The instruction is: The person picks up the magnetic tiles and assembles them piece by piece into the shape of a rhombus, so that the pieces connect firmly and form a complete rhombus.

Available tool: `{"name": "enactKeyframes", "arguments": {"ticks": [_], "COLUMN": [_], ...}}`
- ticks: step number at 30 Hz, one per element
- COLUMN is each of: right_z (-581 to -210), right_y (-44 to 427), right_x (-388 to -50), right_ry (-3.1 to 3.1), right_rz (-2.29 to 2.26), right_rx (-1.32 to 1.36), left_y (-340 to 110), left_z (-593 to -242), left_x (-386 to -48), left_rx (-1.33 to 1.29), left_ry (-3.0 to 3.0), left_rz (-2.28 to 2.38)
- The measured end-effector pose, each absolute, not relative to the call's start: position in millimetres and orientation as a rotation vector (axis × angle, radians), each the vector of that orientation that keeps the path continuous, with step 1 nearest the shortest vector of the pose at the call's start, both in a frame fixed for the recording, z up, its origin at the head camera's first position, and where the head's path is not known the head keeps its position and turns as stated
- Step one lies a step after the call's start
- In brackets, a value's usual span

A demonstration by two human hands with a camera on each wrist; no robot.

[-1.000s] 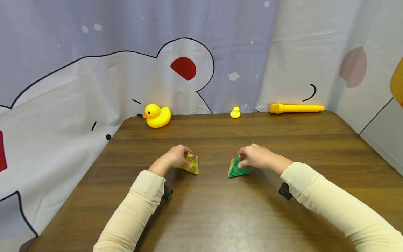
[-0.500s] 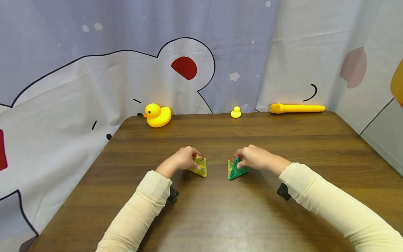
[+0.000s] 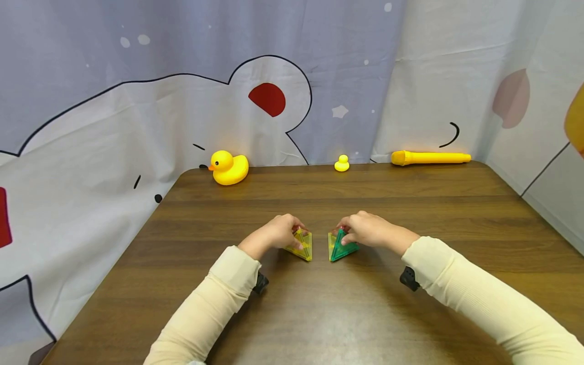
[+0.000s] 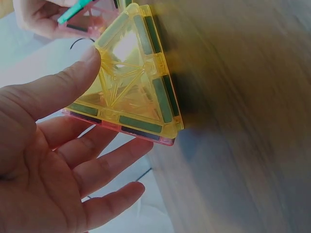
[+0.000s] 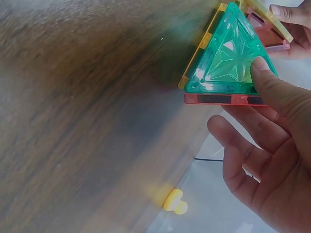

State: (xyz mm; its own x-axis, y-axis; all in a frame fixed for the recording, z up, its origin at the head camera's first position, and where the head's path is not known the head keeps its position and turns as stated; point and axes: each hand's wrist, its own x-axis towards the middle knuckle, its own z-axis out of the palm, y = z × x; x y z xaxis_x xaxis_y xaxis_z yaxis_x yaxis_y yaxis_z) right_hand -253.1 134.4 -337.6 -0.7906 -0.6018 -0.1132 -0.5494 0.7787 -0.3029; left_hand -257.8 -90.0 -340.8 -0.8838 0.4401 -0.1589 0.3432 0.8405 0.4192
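Note:
Over the middle of the table, my left hand (image 3: 277,232) pinches a small pyramid of triangular magnetic tiles (image 4: 127,73). Its thumb presses a clear yellow tile, and the fingers lie against a red one behind. Facing it, my right hand (image 3: 371,230) pinches a second magnetic-tile pyramid (image 5: 228,58) with green, yellow and red sides; the thumb is on the green tile. A narrow gap separates the two pyramids in the head view. Both sit at or just above the tabletop; I cannot tell whether they touch it. Palms partly hide their back sides.
Along the back edge of the brown wooden table (image 3: 319,314) stand a large yellow rubber duck (image 3: 229,169) and a small yellow duck (image 3: 341,163). A yellow toy microphone (image 3: 431,157) lies at the back right. A printed curtain (image 3: 182,116) hangs directly behind.
My left hand has moved to the right with its pyramid. The right hand has shifted slightly left, so the gap between the pyramids has narrowed. Both grips look the same.

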Motion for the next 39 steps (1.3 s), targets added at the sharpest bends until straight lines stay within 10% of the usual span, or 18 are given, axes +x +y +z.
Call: {"name": "enactKeyframes", "arguments": {"ticks": [39], "right_z": [-345.1], "right_y": [113.4], "right_x": [-254.8], "right_ry": [2.741], "right_rz": [-0.572], "right_rx": [-0.919], "left_y": [-69.0], "left_z": [-340.8], "left_x": [-253.0], "left_rx": [0.703], "left_ry": [2.79], "left_rz": [0.506]}}
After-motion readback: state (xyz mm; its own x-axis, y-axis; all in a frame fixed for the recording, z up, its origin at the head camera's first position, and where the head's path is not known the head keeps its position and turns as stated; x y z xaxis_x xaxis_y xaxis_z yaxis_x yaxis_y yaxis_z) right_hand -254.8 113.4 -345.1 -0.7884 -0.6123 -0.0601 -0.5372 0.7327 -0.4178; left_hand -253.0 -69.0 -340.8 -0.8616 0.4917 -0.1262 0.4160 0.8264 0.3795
